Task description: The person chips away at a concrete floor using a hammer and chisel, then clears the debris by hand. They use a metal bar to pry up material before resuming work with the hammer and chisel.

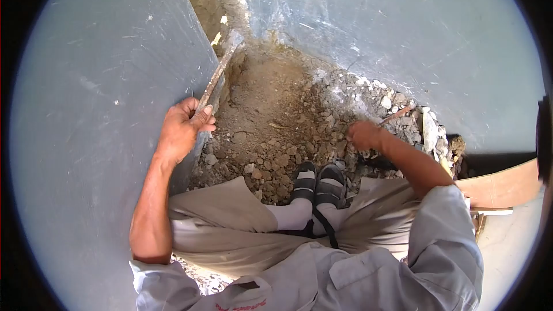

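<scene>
My left hand [183,124] grips the lower end of a long rusty metal chisel [217,75], its thumb pressed along the shaft. The chisel slants up and away, its far tip at the corner between two grey panels. On the right, my right hand [366,135] is closed in a fist low over the rubble. A thin reddish-brown handle [397,114] extends from the fist toward the upper right; its other end is hidden. Just below that wrist a dark object [377,163] shows partly, too covered to identify. Loose soil [271,92] lies dug out between the hands.
Grey panels stand at the left [86,92] and far right [403,17]. Broken stones and white chunks [386,102] line the right panel's foot. My sandalled feet [317,184] rest on the rubble. A curved brown sheet [501,184] is at the right.
</scene>
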The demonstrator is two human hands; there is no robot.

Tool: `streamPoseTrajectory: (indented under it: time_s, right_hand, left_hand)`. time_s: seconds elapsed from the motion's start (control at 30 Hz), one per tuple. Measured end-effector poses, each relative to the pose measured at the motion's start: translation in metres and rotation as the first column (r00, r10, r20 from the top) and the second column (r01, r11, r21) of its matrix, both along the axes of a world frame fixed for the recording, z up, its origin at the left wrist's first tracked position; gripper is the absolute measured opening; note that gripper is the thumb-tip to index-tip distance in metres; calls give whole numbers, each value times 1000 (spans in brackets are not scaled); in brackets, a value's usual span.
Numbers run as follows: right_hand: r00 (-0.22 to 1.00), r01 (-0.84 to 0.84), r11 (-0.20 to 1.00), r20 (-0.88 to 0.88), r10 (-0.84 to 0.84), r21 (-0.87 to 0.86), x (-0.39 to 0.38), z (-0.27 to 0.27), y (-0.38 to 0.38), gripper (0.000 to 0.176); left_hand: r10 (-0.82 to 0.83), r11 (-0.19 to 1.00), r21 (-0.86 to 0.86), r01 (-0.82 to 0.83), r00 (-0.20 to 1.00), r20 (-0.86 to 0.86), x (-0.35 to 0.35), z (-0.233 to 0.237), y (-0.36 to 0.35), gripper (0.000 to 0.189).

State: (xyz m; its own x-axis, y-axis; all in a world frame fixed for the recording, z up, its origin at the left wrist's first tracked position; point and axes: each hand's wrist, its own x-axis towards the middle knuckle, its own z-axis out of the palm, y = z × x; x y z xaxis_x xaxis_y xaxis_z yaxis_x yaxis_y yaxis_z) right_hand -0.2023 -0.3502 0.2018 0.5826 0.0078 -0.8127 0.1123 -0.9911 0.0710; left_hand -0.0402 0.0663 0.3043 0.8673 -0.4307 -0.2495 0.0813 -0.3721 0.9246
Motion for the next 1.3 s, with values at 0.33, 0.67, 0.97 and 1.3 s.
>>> streamPoseTrajectory:
  time_s: [0.33, 0.67, 0.97, 1.3]
  right_hand:
    - [981, 114, 993, 155, -115, 18, -61, 75, -18, 34]
    - [901, 174, 954, 353, -254, 242, -53, 89, -39, 40]
    - [764, 161, 886, 513, -391, 435, -63, 136, -55, 45]
    - [610, 323, 839, 581, -539, 439, -71, 190, -76, 44]
  left_hand:
    - [-232, 881, 449, 150, 963, 134, -4, -12, 7, 25]
    - [-282, 747, 661, 66, 933, 225, -30, 6, 3, 31]
    - [-245, 755, 652, 68, 952, 184, -28, -13, 4, 30]
    - [-230, 771, 629, 105, 966, 120, -33, -17, -9, 29]
